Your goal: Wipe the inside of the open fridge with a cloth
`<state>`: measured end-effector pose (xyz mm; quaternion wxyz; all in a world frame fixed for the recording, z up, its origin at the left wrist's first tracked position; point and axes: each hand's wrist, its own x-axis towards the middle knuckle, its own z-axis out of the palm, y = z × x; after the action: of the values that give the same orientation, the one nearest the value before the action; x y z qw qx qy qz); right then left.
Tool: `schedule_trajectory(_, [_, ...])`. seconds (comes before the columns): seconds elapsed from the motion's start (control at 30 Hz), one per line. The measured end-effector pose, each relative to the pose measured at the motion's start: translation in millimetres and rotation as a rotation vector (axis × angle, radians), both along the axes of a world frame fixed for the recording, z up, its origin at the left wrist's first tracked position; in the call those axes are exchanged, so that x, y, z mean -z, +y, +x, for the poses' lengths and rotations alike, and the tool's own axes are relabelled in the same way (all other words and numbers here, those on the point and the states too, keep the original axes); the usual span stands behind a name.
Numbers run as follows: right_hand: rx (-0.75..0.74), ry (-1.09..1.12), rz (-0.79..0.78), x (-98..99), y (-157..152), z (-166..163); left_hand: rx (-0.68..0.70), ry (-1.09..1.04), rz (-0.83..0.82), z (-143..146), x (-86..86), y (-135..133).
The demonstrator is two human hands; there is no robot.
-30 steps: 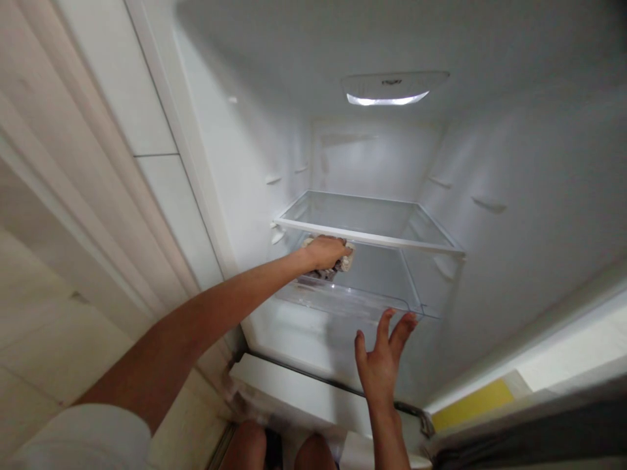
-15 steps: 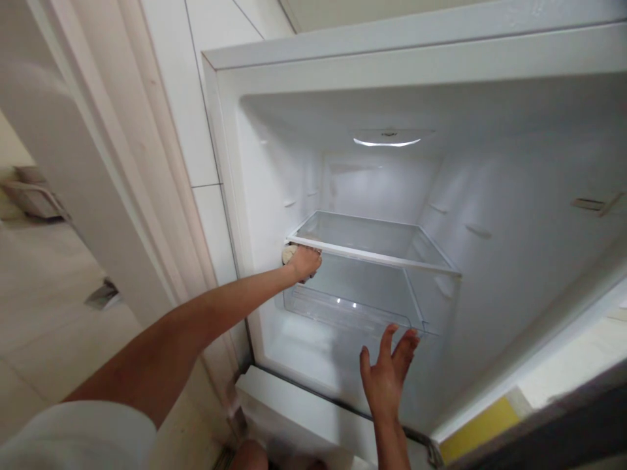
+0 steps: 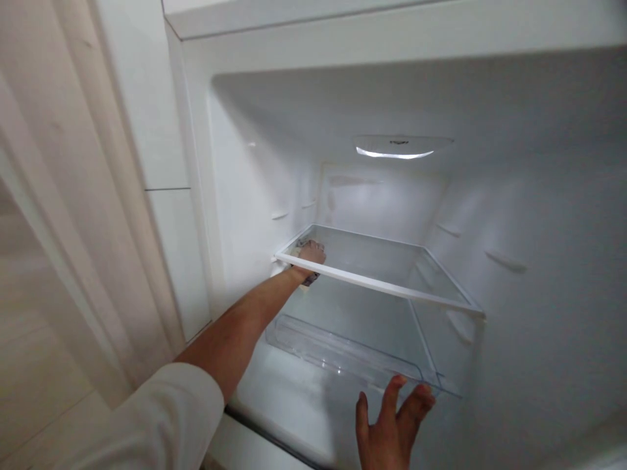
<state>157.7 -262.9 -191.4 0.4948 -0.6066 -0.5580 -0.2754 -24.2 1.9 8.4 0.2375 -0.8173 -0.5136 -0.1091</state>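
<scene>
— Where is this?
— Inside an open white fridge (image 3: 235, 196), lit by a lamp (image 3: 394, 147) in its ceiling; pale wall panels (image 3: 142, 130) stand to the left; a glass shelf (image 3: 382, 258) with a white rail (image 3: 382, 285) sits above a clear drawer (image 3: 343, 346).
— And the hands?
— The left hand (image 3: 311, 251) lies on the shelf's front left corner, fingers curled down on a cloth (image 3: 295, 250); the right hand (image 3: 389, 431) is low, fingers spread, holding nothing, just by the drawer's front lip.
— Anything unclear?
— The cloth is mostly hidden under the hand; a dark bit shows below the rail; whether the right fingertips touch the drawer, I cannot tell; the bottom edge cuts off the right wrist and the white sleeve (image 3: 161, 418).
</scene>
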Motion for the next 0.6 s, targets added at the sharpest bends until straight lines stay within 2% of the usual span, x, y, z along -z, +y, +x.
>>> schedule_trajectory(0.2, [-0.035,0.030,-0.052,5.0,0.2,-0.8,-0.007,-0.075,-0.016,14.8,-1.4,34.7])
schedule_trajectory(0.37, [-0.043,0.089,-0.109,10.7,-1.9,-4.9,-0.066,-0.244,0.002,26.4,0.5,41.9])
schedule_trajectory(0.6, [-0.063,0.101,-0.130,16.8,-3.1,-3.5,-0.341,-0.678,-0.013,70.1,11.6,46.7])
